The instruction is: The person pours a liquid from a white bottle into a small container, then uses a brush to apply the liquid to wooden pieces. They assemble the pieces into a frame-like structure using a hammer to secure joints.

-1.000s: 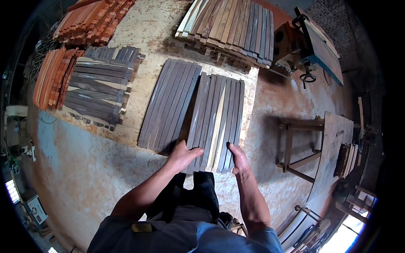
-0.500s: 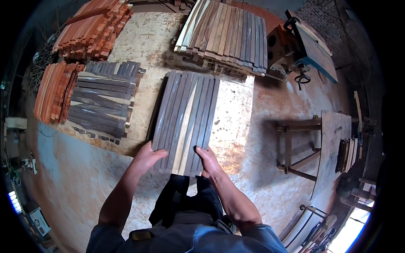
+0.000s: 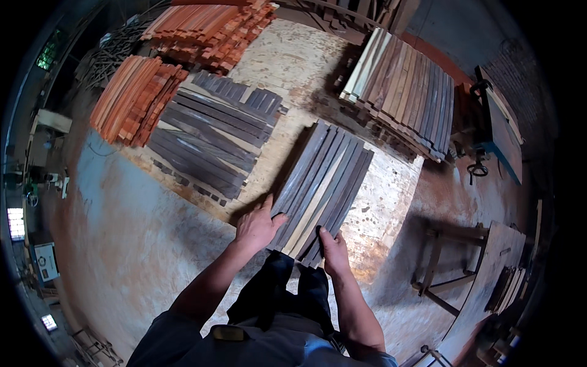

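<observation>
Between my hands is a bundle of long dark wooden strips [image 3: 318,189], with a paler strip among them. My left hand [image 3: 255,227] holds its left side near the close end, index finger stretched along the edge and thumb on top. Around the near right corner my right hand [image 3: 334,252] is closed, thumb on the upper face and the other fingers hidden. The near ends of the strips are slightly uneven. Left of the bundle lies a broad stack of dark strips [image 3: 208,137] in crossed layers.
Reddish strips [image 3: 131,98] stand stacked at the left, with a larger reddish pile [image 3: 205,30] behind. A stack of mixed brown strips [image 3: 403,92] is at the far right, beside a machine with a blue-edged table [image 3: 498,134]. A wooden trestle [image 3: 449,263] stands right. Pale boarding [image 3: 287,61] covers part of the floor.
The view has turned, so the floor stacks appear further right and tilted. The bundle now slants to the right, and my left index finger has straightened along its side.
</observation>
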`<state>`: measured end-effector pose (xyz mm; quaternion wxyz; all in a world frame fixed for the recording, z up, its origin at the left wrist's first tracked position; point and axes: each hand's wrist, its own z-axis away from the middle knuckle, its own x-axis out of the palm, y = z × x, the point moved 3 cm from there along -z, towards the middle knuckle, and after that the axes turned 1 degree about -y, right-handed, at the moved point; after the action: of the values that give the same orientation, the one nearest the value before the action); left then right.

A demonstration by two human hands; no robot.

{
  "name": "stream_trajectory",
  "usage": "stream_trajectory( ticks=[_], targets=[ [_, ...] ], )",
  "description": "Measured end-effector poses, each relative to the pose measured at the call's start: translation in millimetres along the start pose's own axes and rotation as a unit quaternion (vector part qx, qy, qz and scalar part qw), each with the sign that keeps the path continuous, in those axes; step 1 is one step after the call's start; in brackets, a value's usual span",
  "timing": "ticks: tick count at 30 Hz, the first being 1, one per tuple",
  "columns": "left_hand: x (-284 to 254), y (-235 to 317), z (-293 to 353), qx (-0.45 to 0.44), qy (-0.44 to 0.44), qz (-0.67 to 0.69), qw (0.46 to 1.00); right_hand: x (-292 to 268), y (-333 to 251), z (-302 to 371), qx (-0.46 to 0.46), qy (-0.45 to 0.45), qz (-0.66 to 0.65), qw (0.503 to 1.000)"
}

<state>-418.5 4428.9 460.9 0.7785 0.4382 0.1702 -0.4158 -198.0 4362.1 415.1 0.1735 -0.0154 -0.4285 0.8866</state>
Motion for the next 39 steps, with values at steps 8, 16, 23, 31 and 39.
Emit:
stream_trajectory(
  ticks=[8,16,23,31,39],
  targets=[
    [18.1,-31.4,-33.0,0.051,0.044,0.008,0.998,5.8,-3.1,-2.5,0.068,-0.005,0.008,0.998],
    [25.8,-32.6,-28.6,0.038,0.052,0.055,0.996,0.4,6.8,-3.5,0.07,0.009,-0.003,0.997],
    [73.3,-48.0,44.5,0.043,0.06,0.153,0.985,-30.2,24.0,57.0,0.127,0.006,0.035,0.991],
    [126.9,-99.8,71.0,0.041,0.023,0.32,0.946,-40.9,80.6,97.5,0.136,-0.006,-0.047,0.99],
    [158.8,-128.6,41.6,-0.074,-0.147,0.584,0.795,-57.7,101.8,84.0,0.162,-0.071,-0.081,0.981]
  ],
)
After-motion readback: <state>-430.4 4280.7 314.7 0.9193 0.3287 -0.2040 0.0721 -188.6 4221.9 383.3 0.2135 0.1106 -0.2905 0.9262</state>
